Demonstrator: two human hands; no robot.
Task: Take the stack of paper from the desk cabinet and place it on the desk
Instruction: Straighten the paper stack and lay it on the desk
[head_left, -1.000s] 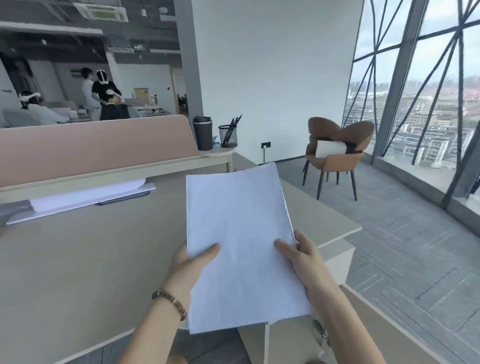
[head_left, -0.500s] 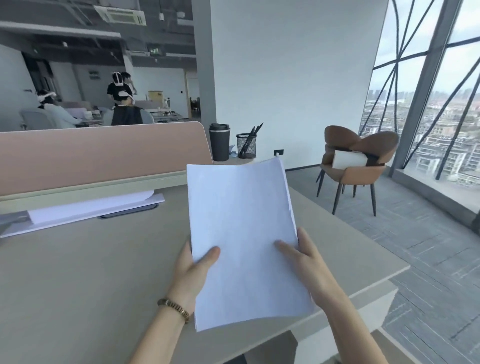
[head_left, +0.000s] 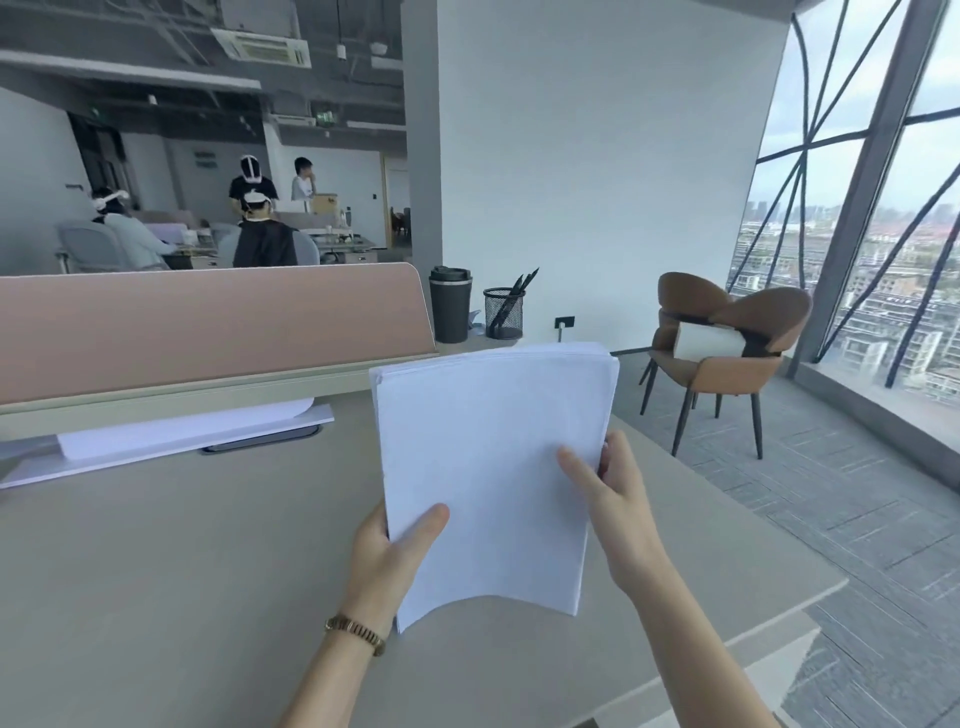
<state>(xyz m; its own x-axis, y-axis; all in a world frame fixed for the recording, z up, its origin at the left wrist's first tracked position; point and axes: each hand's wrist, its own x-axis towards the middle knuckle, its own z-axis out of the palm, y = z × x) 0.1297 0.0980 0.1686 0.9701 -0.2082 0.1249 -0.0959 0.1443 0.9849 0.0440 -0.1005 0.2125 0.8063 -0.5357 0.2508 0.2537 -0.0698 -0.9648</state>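
The left hand (head_left: 397, 545), low and centre in the frame, pinches the lower left edge of the stack of paper (head_left: 493, 467), thumb lying on the top sheet and the other fingers hidden beneath. The right hand (head_left: 615, 499), slightly higher and to the right, grips the stack's right edge the same way, thumb across the face and fingers curled behind. Between them the stack is held up in the air, tilted toward the camera, in the middle of the frame above the worktop (head_left: 182, 571); it touches no surface. The bottom edge bows upward in an arch between the two grips, and the sheets fan slightly at the top, so this looks a light, limp, loose bundle that will sag and slide apart if held by one corner. Holding both long edges, as now, seems the sound way; lowering it flat and letting the near edge land first should keep the sheets squared. The worktop beneath is bare and smooth, so the paper may skid a little on landing. Farther up, at the left of the frame, other white sheets (head_left: 171, 441) lie under the pink divider (head_left: 208, 322); a dark cup (head_left: 450, 304) and a mesh pen holder (head_left: 504, 312) stand behind it.
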